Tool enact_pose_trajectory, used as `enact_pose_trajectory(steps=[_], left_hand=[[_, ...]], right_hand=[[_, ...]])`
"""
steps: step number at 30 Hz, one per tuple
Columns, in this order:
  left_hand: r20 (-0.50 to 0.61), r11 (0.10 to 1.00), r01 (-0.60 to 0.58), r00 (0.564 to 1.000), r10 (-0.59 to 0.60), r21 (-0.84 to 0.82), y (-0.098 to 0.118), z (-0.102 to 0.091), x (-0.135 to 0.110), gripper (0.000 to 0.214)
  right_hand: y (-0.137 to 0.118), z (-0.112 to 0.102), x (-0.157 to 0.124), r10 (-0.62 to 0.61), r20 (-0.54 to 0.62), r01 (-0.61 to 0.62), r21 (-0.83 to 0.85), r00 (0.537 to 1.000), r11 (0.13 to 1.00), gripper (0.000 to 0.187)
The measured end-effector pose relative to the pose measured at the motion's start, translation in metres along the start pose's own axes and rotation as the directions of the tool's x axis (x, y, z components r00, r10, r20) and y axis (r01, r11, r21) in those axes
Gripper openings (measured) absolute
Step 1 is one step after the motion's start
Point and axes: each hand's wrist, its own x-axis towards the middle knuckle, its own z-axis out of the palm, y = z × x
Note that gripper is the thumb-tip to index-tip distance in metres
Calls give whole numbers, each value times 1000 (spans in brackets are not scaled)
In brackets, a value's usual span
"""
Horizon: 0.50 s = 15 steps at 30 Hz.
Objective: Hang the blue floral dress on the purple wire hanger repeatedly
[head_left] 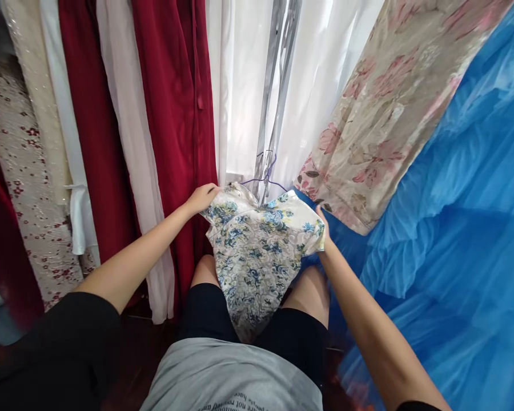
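Observation:
A small cream dress with blue flowers (257,251) hangs on a purple wire hanger (266,178) in front of my legs. My left hand (202,198) is closed on the dress's left shoulder. My right hand (324,228) grips the right sleeve edge, its fingers mostly hidden behind the cloth. The dress's lower part drapes between my knees.
Hanging garments fill the rack: dark red dresses (175,114), pale pink and white ones (124,142), a sequined cream one (25,188). A beige dress with pink flowers (389,114) and a blue tulle skirt (466,228) lie to the right. A metal rack post (276,85) stands behind the hanger.

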Motion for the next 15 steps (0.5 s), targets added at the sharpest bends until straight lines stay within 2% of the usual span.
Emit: enact_pose_trajectory(steps=[2,4,6,8,11,13,15], left_hand=[[-29,998,24,999,-25,-50,-11,-3,-7,30],[-153,990,27,987,-48,-140,-9,-2,-10,31],[-301,963,11,949,-94,-268,3,-2,-7,30],[-366,935,-32,924,-107,-354,22,-7,2,31],[-264,946,-111,964,28,-303,51,-19,16,41],[-154,979,-143,981,121,-145,67,-25,19,56],[-102,985,-161,981,168,67,77,-24,13,78]], right_hand=[[-16,-11,-4,29,25,-30,37,999,999,63],[-35,-17,-11,60,65,-63,53,996,997,52],[-55,-19,-17,80,103,-85,50,991,995,37],[-74,-19,-17,71,97,-77,60,993,995,27],[-96,-21,-12,67,-22,-65,95,997,993,25],[-106,-24,-16,70,-98,-62,76,993,995,27],[-113,-24,-35,28,-113,-24,38,993,999,28]])
